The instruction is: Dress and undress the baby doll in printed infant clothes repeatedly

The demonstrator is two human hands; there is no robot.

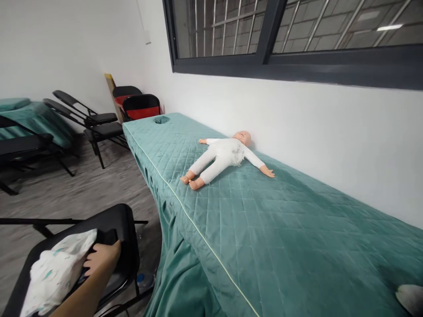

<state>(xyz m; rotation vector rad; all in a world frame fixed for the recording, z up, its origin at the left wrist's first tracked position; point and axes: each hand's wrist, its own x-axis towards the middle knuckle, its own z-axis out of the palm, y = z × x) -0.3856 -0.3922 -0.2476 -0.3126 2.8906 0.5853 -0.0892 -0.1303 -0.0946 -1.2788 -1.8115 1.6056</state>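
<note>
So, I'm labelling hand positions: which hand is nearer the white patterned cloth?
Left. The left hand is over the chair, at the edge of the white cloth; the right hand is out of view.

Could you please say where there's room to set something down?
The green cover is bare between the doll and the pale lower-right object, and between doll and hole. The near chair is crowded: patterned cloth, left hand.
</note>
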